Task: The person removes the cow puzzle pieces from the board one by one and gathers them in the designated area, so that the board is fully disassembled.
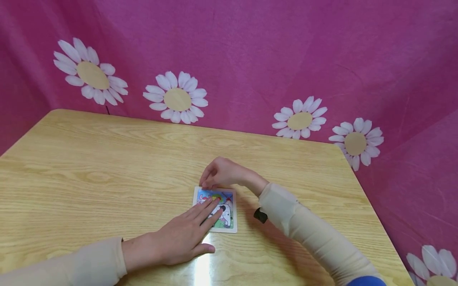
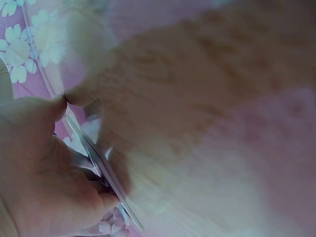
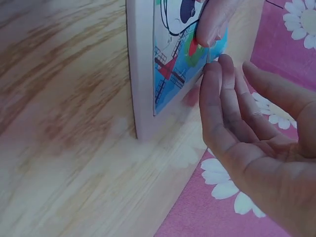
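Note:
A small square picture puzzle point(image 1: 229, 228) with a pale frame lies on the table; a cow on green and blue shows on it. My left hand point(image 1: 182, 236) rests across its left part, fingers straight over the picture and thumb spread out on the near side. Part of the picture is hidden under those fingers. At the far left corner of the frame, my right hand point(image 1: 223, 172) is bent down with its fingertips at the edge. In the right wrist view the right thumb stands apart from the loosely bent fingers point(image 3: 212, 94), which hold nothing visible. The left wrist view shows the puzzle point(image 2: 106, 170) edge-on beside the left hand point(image 2: 44, 168).
The puzzle lies on a wood-grained table point(image 1: 107, 167). Behind the table hangs a pink cloth point(image 1: 236, 59) with large white daisies. A small dark device point(image 1: 260, 215) sits under the right wrist, on a beige sleeve point(image 1: 315, 234).

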